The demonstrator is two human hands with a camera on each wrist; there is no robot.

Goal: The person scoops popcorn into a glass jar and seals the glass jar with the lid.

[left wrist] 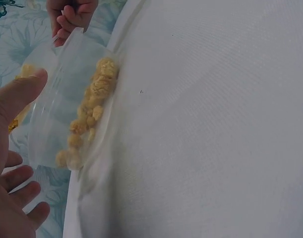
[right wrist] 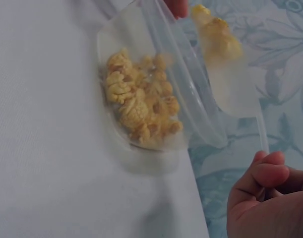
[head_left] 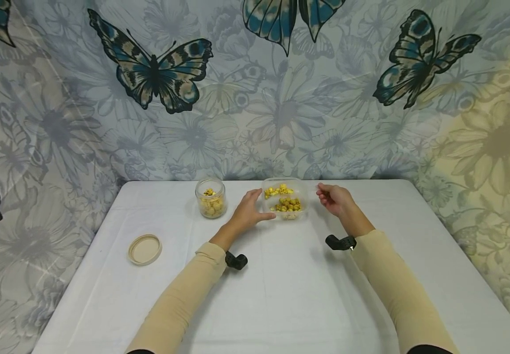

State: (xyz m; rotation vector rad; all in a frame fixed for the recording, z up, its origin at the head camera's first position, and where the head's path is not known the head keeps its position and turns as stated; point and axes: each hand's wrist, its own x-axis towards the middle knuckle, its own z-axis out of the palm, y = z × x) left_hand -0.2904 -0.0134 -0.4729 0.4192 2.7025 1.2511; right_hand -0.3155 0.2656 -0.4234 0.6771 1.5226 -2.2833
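A clear plastic container [head_left: 303, 185] with yellow popcorn [right wrist: 136, 104] inside stands near the table's far edge. On its left is my left hand [head_left: 249, 209], thumb and fingers spread around the near side and rim. My right hand [head_left: 336, 200] pinches the thin handle of a translucent scoop [right wrist: 234, 91], to the right of the container. Several popcorn pieces [right wrist: 218, 37] lie in the scoop's bowl, which is over the container in the head view. A glass jar [head_left: 211, 199], partly filled with popcorn, stands to the left of my left hand.
A round beige lid [head_left: 145, 250] lies on the left part of the white-covered table [head_left: 281, 295]. Right behind the table hangs a butterfly-and-flower backdrop [head_left: 285, 113]. Each wrist wears a black camera band [head_left: 341, 242].
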